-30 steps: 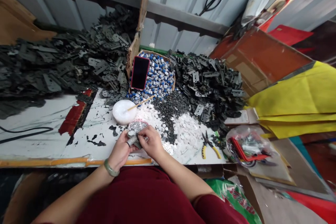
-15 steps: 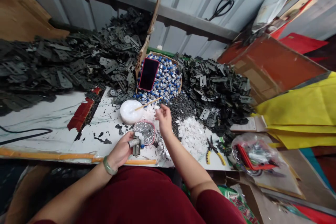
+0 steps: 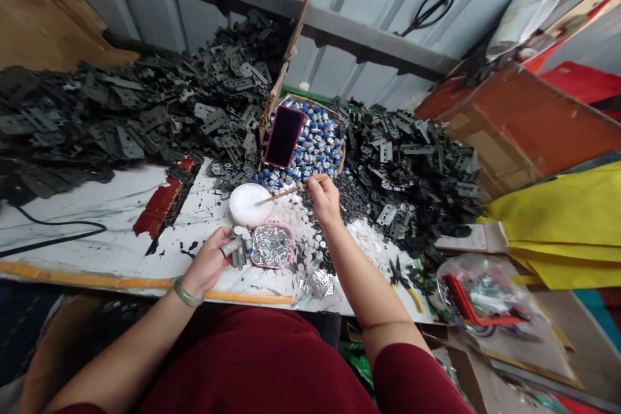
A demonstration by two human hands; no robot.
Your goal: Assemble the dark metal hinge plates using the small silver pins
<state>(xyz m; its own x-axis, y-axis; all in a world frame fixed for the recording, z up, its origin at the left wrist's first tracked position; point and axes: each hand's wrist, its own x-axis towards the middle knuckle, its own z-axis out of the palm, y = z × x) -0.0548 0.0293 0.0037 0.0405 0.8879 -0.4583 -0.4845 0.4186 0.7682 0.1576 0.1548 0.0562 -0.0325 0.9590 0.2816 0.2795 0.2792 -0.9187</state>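
Observation:
My left hand (image 3: 212, 261) is closed around a small grey metal bracket assembly (image 3: 239, 252) with a white round piece on top and a bit of blue at its side. Between the fingers of my right hand (image 3: 324, 199) is a thin wooden stick (image 3: 286, 193). The stick's far end dips into a white bowl (image 3: 236, 212) of white paste. Just right of the bracket assembly stands a pink-rimmed tray (image 3: 272, 266) full of small metal pins. White discs (image 3: 303, 252) and small black pieces (image 3: 349, 197) lie loose by my right forearm.
A phone (image 3: 284, 136) rests on a box of blue-and-white parts (image 3: 320, 145). Dark metal brackets are heaped on the left (image 3: 130, 110) and right (image 3: 412, 155). Yellow-handled pliers (image 3: 406, 284) lie near the table's front edge, beside a plastic-wrapped container (image 3: 480, 294). Scissors (image 3: 429, 11) hang on the wall.
My right hand has closed on the wooden stick, which lay across the bowl before. My left hand still holds the bracket assembly. The whole view has shifted slightly.

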